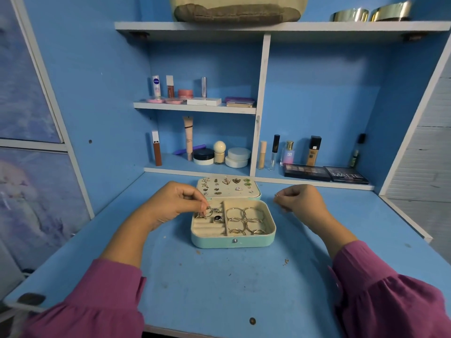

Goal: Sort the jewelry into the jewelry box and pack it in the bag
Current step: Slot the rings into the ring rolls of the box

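We cannot tell what the right hand [296, 198] pinches; only a tiny glint shows at its fingertips. The left hand [176, 200] covers part of the ring [209, 212] it holds. The earrings [226, 181] on the lid are too small to make out. The top edge cuts the bag [238, 11] on the shelf.

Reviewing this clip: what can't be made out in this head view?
- What the right hand pinches: a tiny glint at its fingertips, too small to identify.
- The ring at the left hand's fingertips: partly covered by the fingers; its design is unclear.
- Earrings on the jewelry box lid: too small for detail.
- Item on the top shelf: cut off by the top edge; cannot confirm it is the bag.
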Action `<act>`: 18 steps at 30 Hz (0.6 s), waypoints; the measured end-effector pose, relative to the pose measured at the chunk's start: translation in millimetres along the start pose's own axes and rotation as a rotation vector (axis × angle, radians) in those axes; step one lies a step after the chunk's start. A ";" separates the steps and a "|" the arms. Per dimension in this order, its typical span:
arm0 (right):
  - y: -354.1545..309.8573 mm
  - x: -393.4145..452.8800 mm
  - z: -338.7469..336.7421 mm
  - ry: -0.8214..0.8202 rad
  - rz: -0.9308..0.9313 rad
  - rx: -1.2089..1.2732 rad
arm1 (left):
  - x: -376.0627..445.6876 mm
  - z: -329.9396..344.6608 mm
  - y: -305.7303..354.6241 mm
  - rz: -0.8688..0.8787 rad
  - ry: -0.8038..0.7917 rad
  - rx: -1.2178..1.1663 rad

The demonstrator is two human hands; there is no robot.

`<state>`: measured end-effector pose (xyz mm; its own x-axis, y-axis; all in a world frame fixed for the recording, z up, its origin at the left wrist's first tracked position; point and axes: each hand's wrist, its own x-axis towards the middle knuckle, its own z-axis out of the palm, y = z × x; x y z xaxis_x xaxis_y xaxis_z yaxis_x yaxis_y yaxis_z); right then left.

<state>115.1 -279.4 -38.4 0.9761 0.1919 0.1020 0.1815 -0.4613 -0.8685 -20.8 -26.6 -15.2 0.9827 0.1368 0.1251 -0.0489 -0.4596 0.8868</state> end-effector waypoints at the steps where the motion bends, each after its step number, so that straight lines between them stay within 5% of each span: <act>1: -1.1 -1.3 2.3 -0.002 -0.024 0.009 | -0.2 -0.5 0.0 -0.001 0.000 -0.001; 5: -10.2 -8.1 11.1 0.041 -0.172 -0.034 | -0.7 -1.1 0.7 -0.007 -0.016 -0.007; 12: -24.2 -22.1 24.7 -0.039 -0.171 0.284 | -2.0 -2.8 0.5 -0.023 -0.063 0.018; 18: -32.8 -33.6 31.7 -0.109 -0.164 0.269 | -0.9 -3.0 -1.4 -0.057 -0.101 0.114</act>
<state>72.6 -243.3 -28.7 0.9155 0.3425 0.2109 0.2825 -0.1742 -0.9433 -22.2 -23.4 -15.2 0.9965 0.0793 0.0259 0.0221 -0.5507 0.8344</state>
